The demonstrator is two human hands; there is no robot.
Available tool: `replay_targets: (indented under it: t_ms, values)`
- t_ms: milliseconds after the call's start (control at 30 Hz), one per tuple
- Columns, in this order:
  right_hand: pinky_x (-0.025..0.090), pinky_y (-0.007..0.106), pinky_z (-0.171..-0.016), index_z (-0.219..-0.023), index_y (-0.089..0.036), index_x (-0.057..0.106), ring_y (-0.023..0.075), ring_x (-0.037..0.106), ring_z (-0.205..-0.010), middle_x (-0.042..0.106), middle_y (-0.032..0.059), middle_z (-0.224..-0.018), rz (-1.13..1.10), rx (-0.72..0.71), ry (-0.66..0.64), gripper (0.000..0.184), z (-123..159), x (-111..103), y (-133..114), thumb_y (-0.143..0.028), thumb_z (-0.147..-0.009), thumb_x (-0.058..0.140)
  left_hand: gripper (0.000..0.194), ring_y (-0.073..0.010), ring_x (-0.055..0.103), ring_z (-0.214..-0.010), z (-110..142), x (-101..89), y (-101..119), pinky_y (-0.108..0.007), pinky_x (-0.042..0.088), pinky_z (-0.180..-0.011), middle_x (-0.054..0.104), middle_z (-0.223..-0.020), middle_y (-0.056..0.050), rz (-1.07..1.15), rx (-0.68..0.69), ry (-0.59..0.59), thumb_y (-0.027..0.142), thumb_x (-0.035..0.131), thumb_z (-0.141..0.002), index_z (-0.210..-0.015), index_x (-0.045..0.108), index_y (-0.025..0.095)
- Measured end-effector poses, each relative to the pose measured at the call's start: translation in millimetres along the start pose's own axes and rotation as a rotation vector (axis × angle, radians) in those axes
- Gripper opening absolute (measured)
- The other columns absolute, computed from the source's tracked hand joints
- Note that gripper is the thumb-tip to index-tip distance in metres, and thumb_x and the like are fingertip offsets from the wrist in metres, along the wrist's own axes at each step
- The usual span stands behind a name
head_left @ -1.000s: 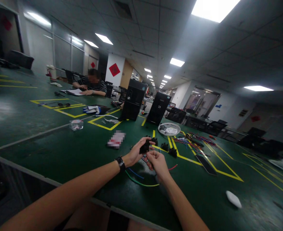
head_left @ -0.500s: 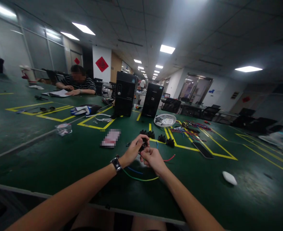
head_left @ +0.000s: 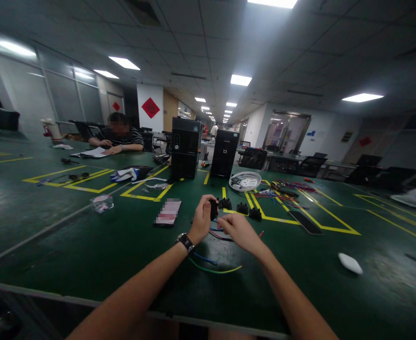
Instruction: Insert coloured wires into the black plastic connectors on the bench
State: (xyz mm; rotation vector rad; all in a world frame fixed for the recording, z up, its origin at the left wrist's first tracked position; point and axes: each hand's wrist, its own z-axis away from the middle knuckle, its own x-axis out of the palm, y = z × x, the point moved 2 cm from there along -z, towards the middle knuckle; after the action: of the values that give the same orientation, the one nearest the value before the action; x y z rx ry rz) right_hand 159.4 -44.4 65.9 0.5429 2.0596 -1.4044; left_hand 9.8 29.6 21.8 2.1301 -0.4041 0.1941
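Note:
My left hand, with a watch on its wrist, is closed around a small black plastic part and holds it up above the table. Close against its right side, my right hand has thumb and forefinger pinched together; what sits between them is too small to make out. Beneath the hands lie loose wires: a blue wire, a green-yellow wire and a red wire partly hidden by the right hand. Just beyond stand similar black parts, among them one black plastic piece and another black piece.
Behind stand two black computer towers and a white basket. Bundled coloured wires and a dark flat slab lie right. A phone-like object, a clear bag and a white object also lie around. Another person sits far left.
My right hand has drawn slightly apart from the left, its fingers now at the black part's lower right. The left hand has tipped more upright. The whole view has shifted a little.

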Motion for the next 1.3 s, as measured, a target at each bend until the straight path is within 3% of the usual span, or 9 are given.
replay_targets:
  t_ms: [100,200,367,500,567,700,933,1100,1300]
  values:
    - [0.027,0.020,-0.045,-0.072,-0.013,0.065,0.0089,0.039,-0.045,0.051,-0.0026,-0.053,-0.054,0.073,0.208,0.042,10,-36,11,-0.049,-0.087,0.048,0.044,-0.0098,0.054,-0.058,-26,-43.6,7,-0.021,0.044,-0.056,0.058,-0.072,-0.001,0.021,0.110,0.294,0.061,0.048,-0.083,-0.089,0.056,0.018]
    - [0.032,0.022,-0.048,-0.083,-0.013,0.067,0.0118,0.045,-0.047,0.055,-0.0009,-0.055,-0.027,0.108,0.593,0.044,12,-43,28,-0.048,-0.090,0.042,0.045,-0.0104,0.055,-0.054,-41,-71.9,4,-0.023,0.046,-0.054,0.058,-0.069,0.000,0.208,-0.039,0.473,0.061,0.045,-0.084,-0.096,0.053,0.018]
    - [0.045,0.029,-0.072,-0.091,-0.015,0.069,0.0188,0.062,-0.075,0.067,0.0067,-0.078,0.301,-0.048,0.217,0.029,-6,25,38,-0.030,-0.093,0.044,0.046,-0.0137,0.063,-0.064,-17,-29.0,-15,-0.026,0.049,-0.062,0.065,-0.074,-0.004,0.256,-0.358,0.208,0.059,0.045,-0.085,-0.103,0.050,0.017]
    - [0.038,0.041,-0.100,-0.136,-0.017,0.043,0.0259,0.044,-0.124,0.049,0.0151,-0.133,0.367,-0.198,0.321,0.063,-5,38,30,-0.032,-0.080,0.066,0.047,-0.0145,0.063,-0.064,15,11.0,-13,-0.024,0.047,-0.059,0.067,-0.076,-0.006,0.213,-0.550,0.124,0.058,0.040,-0.088,-0.106,0.052,0.015]
    - [0.035,0.041,-0.104,-0.141,-0.020,0.035,0.0245,0.039,-0.128,0.044,0.0131,-0.139,0.317,-0.323,0.289,0.076,-2,31,23,-0.032,-0.075,0.072,0.047,-0.0156,0.063,-0.067,24,22.7,-9,-0.025,0.047,-0.059,0.067,-0.080,-0.008,0.193,-0.648,0.081,0.056,0.040,-0.090,-0.105,0.054,0.014]
    - [0.038,0.036,-0.101,-0.129,-0.021,0.050,0.0210,0.051,-0.116,0.059,0.0084,-0.123,0.295,-0.376,0.194,0.060,-4,0,27,-0.031,-0.075,0.073,0.050,-0.0172,0.064,-0.076,15,32.2,-13,-0.028,0.049,-0.065,0.066,-0.094,-0.011,-0.016,-0.696,-0.095,0.054,0.030,-0.093,-0.113,0.052,0.014]
    - [0.042,0.038,-0.090,-0.119,-0.014,0.060,0.0298,0.056,-0.107,0.065,0.0140,-0.111,0.689,0.242,0.238,0.051,5,-102,142,-0.027,-0.072,0.073,0.041,-0.0251,0.051,-0.117,-70,8.2,-50,-0.037,0.034,-0.104,0.056,-0.121,-0.017,-0.912,-0.133,-0.530,0.033,0.051,-0.083,-0.117,0.056,0.011]
    - [0.041,0.036,-0.092,-0.122,-0.013,0.059,0.0285,0.057,-0.109,0.064,0.0156,-0.115,0.668,0.365,0.201,0.050,24,-124,207,-0.028,-0.075,0.069,0.064,-0.0315,0.048,-0.122,-110,-0.5,-84,-0.040,0.036,-0.101,0.050,-0.132,-0.022,-1.221,-0.173,-0.746,0.036,0.062,-0.074,-0.130,0.048,0.007]
    - [0.041,0.045,-0.094,-0.124,-0.014,0.055,0.0314,0.048,-0.117,0.056,0.0171,-0.124,0.704,0.175,0.495,0.043,16,-114,163,-0.031,-0.085,0.057,0.041,-0.0263,0.061,-0.103,-116,31.2,-107,-0.031,0.044,-0.089,0.066,-0.112,-0.014,-1.190,-0.229,-0.885,0.033,0.064,-0.073,-0.108,0.065,0.012]
